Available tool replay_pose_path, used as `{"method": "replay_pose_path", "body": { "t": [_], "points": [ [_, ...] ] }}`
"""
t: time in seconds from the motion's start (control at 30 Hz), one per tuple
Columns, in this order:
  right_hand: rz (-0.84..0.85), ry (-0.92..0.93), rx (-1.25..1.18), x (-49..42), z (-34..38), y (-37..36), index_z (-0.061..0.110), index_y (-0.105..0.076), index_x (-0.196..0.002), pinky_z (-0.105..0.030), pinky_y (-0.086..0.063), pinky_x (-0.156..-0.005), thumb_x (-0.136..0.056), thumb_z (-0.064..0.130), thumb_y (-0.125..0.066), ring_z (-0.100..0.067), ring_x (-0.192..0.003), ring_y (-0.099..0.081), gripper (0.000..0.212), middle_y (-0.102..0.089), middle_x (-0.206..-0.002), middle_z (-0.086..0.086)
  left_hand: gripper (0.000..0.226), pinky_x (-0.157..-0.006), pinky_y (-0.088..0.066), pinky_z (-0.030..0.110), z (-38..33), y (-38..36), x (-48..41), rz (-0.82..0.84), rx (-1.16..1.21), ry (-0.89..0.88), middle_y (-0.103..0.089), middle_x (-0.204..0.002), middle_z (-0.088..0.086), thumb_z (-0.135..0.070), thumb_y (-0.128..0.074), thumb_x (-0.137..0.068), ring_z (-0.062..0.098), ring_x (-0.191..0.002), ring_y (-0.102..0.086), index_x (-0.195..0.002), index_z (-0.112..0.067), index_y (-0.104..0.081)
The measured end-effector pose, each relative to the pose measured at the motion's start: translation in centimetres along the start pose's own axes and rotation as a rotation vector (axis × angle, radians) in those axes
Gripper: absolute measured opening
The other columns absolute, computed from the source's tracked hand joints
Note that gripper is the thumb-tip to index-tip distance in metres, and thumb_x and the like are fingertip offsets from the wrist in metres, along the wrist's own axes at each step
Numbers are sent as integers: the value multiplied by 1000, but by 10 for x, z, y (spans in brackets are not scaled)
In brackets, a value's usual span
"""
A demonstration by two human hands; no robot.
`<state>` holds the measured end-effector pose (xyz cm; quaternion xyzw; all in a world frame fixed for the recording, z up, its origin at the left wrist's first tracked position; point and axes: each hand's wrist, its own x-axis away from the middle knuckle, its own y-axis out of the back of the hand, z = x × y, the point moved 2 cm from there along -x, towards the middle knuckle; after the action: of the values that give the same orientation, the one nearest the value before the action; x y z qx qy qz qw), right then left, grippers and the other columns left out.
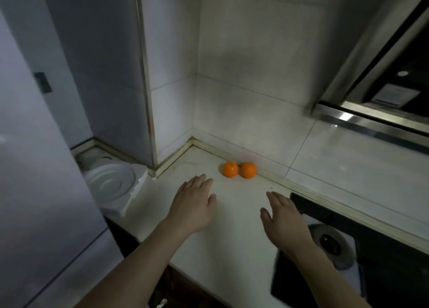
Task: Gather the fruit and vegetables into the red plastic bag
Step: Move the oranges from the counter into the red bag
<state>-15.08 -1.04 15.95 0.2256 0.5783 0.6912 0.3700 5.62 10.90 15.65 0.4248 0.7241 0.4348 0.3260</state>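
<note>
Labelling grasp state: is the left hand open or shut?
Open. The left hand has straight fingers and holds nothing, short of the two round orange fruits on the white countertop.

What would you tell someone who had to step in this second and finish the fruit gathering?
Fruit: left orange and right orange sit side by side, touching, on the white counter by the back wall.
Left hand: open, flat, holds nothing, just short of the left orange.
Right hand: open, holds nothing, at the edge of the black hob.
Red bag: not in view.
Done: nothing visibly bagged.
Left: pick up both oranges, find the bag, drop them in.
</note>
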Motion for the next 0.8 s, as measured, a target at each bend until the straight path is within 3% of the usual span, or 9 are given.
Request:
{"method": "replay_pose_path", "body": {
  "t": [0.23, 0.37, 0.57, 0.8],
  "points": [
    [96, -20, -27, -103, -27, -54, 14, -25, -149, -34, -19, -115, -98, 45, -35, -21, -142, -22, 60, -29, -155, -4, 52, -119, -13, 35, 16, -37, -100, 68, -5, 6, -19, -160, 2, -37, -32, -102, 18, -146, -15, -150, -20, -25],
    [157, -15, -19, -169, -50, -78, 13, -25, -149, -36, -25, -114, -98, 44, -35, -22, -140, -26, 61, -31, -153, -6, 47, -116, -18, 35, 21, -65, -165, 100, -6, 0, -25, -158, 5, -32, -34, -101, 20, -144, -21, -145, -17, -34],
    [207, -14, 3, -254, -82, -115, 11, -29, -147, -37, -31, -109, -97, 42, -39, -24, -136, -32, 59, -36, -150, -8, 55, -119, -16, 37, 38, -117, -253, 171, -16, 2, -20, -160, 5, -38, -34, -101, 21, -146, -18, -151, -17, -22],
    [264, -34, 20, -314, -106, -158, 15, -28, -147, -33, -34, -107, -90, 44, -53, -21, -135, -34, 68, -37, -149, -4, 63, -110, -29, 34, 50, -173, -316, 205, -14, -28, -34, -152, 4, -45, -49, -94, 21, -137, -33, -146, -16, -31]
  ]
}}
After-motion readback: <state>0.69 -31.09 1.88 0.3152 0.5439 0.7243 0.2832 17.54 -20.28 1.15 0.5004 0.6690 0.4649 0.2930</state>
